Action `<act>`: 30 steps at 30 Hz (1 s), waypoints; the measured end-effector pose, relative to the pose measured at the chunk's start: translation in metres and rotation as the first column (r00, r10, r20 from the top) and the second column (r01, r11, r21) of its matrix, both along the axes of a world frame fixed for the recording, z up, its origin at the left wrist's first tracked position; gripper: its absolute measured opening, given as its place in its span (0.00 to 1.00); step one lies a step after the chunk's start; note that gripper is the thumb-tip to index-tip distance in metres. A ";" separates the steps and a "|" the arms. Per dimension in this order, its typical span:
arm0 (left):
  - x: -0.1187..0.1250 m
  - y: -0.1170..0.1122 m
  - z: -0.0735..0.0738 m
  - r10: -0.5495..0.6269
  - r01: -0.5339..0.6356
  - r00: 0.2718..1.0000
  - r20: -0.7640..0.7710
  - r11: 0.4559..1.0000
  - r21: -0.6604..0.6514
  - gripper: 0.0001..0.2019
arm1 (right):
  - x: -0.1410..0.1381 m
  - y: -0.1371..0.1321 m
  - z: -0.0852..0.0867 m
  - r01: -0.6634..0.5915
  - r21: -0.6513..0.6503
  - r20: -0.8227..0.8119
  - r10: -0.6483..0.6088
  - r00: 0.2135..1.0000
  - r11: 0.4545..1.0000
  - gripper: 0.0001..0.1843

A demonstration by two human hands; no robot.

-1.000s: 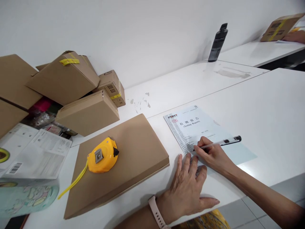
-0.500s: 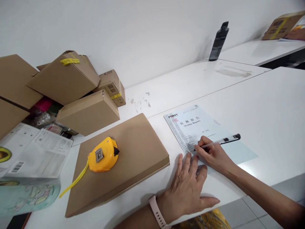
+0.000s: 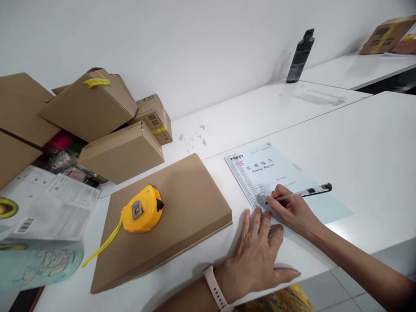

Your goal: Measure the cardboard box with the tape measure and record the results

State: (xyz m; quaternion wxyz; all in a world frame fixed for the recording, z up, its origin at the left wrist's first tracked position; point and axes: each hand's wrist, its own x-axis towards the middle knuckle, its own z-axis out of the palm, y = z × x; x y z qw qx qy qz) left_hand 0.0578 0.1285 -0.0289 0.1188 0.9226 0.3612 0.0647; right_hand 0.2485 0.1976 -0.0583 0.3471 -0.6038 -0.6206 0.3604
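Note:
A pale blue printed sheet (image 3: 276,171) lies on the white table (image 3: 357,143). My right hand (image 3: 292,211) pinches a clear pen with a black cap (image 3: 305,192), its tip touching the sheet's left part. My left hand (image 3: 256,258) lies flat with fingers spread, pressing the sheet's near corner; a pink watch strap is on its wrist. To the left, a yellow tape measure (image 3: 142,210) with its yellow tape end hanging out rests on a flat brown cardboard box (image 3: 182,216).
Several brown cardboard boxes (image 3: 94,108) are piled against the wall at left, with printed cartons (image 3: 48,208) in front of them. A dark bottle (image 3: 300,56) stands at the back. Another person's hand and a box (image 3: 386,34) show at far right.
The pen's cap end has shifted slightly in my right hand; the hands stay in place. The view has drifted a little.

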 end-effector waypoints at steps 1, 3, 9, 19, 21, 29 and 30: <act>0.000 0.000 0.000 0.001 -0.001 1.000 0.003 1.000 -0.001 0.41 | 0.000 0.000 0.001 -0.001 -0.007 -0.002 0.001 1.000 1.000 0.17; 0.000 0.000 -0.001 0.003 -0.003 1.000 0.008 1.000 -0.002 0.42 | 0.000 0.000 0.001 -0.005 -0.018 -0.005 0.005 1.000 1.000 0.16; -0.001 0.001 0.000 -0.013 0.013 1.000 -0.006 1.000 -0.002 0.41 | -0.001 0.001 0.000 0.003 -0.020 -0.006 -0.003 1.000 1.000 0.16; -0.001 -0.001 0.002 -0.012 0.012 1.000 -0.004 1.000 -0.015 0.41 | 0.001 0.001 -0.001 -0.011 0.020 -0.027 0.011 1.000 1.000 0.16; -0.001 0.000 0.001 -0.009 0.009 1.000 0.002 1.000 -0.021 0.42 | 0.000 0.001 -0.002 -0.010 0.006 -0.034 0.010 0.999 1.000 0.16; -0.001 0.001 -0.001 -0.007 0.008 1.000 0.025 0.998 -0.060 0.41 | 0.001 -0.001 0.012 -0.010 -0.020 -0.196 0.006 0.981 1.000 0.17; -0.001 0.001 -0.001 -0.003 0.005 1.000 0.029 0.998 -0.065 0.41 | 0.001 0.000 0.013 -0.039 -0.021 -0.243 0.033 0.969 0.999 0.17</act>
